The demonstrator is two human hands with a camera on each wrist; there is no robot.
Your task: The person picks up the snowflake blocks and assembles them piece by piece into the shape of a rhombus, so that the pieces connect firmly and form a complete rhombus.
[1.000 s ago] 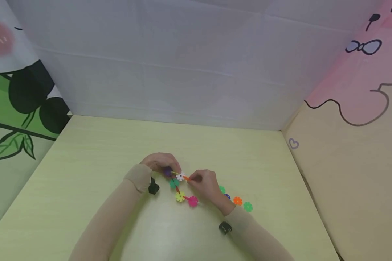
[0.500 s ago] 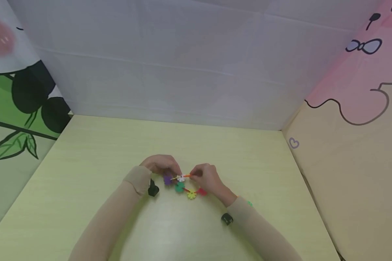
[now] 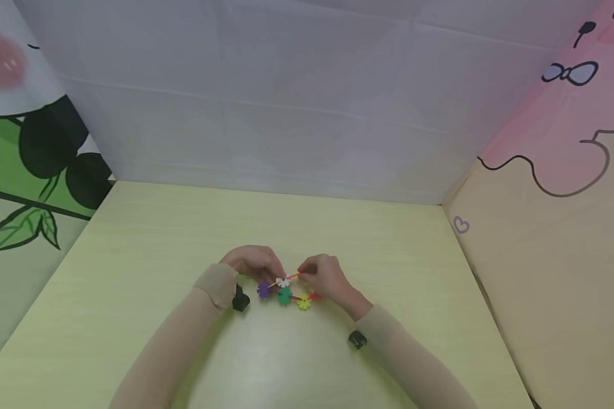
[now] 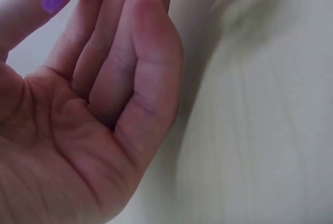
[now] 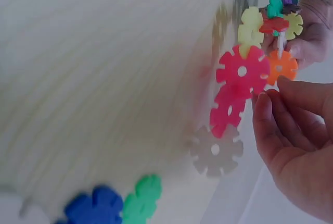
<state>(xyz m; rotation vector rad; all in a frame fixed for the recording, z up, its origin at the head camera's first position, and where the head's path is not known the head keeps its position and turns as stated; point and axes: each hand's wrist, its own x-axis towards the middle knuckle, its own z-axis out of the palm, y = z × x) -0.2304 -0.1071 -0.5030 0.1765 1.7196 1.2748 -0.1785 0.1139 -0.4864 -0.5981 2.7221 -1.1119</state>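
Wall (image 3: 542,284) with drawn heart (image 3: 461,225), pale table (image 3: 194,221) — left grip (image 3: 254,261) pinching white disc (image 3: 283,282), right grip (image 3: 328,278) pinching orange disc (image 5: 283,67).

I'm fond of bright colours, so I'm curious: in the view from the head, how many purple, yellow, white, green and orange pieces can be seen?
Purple piece: 1
Yellow pieces: 2
White piece: 1
Green piece: 1
Orange piece: 1
Total: 6
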